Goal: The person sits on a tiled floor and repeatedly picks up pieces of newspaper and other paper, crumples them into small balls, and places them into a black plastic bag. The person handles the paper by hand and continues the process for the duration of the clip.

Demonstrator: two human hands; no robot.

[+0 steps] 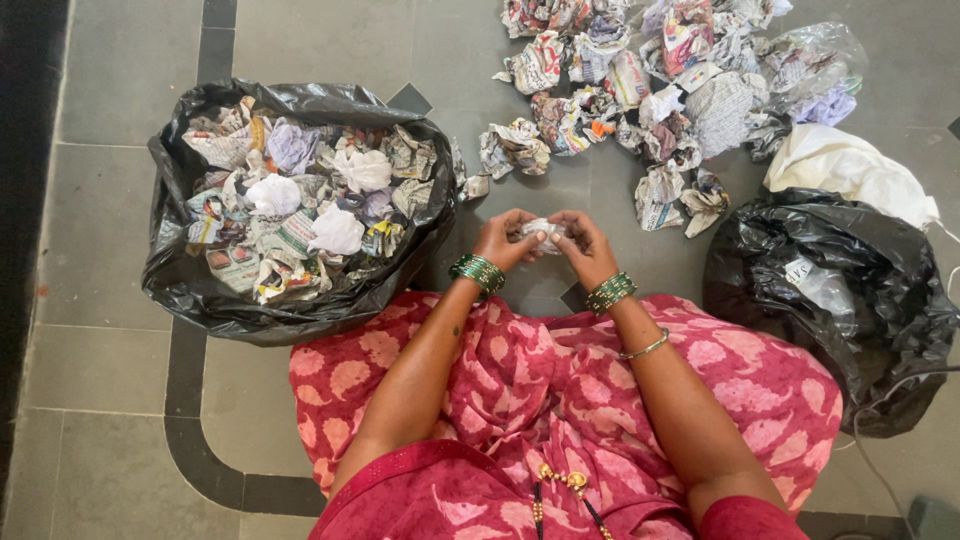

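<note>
I sit on the floor in a pink patterned garment. My left hand (507, 240) and my right hand (584, 243) meet in front of my knees, both closed around one small crumpled wad of paper (543, 230). Green bangles ring both wrists. Left of my hands stands an open black plastic bag (180, 285) filled with several crumpled newspaper balls (300, 200). Ahead and to the right lies a loose heap of crumpled newspaper (640, 90) on the grey tiles.
A second black plastic bag (850, 300), mostly collapsed, lies at my right knee. Behind it are a white cloth or bag (845, 165) and a clear plastic bag (815, 60). A thin cable (880, 470) runs across the floor at the lower right.
</note>
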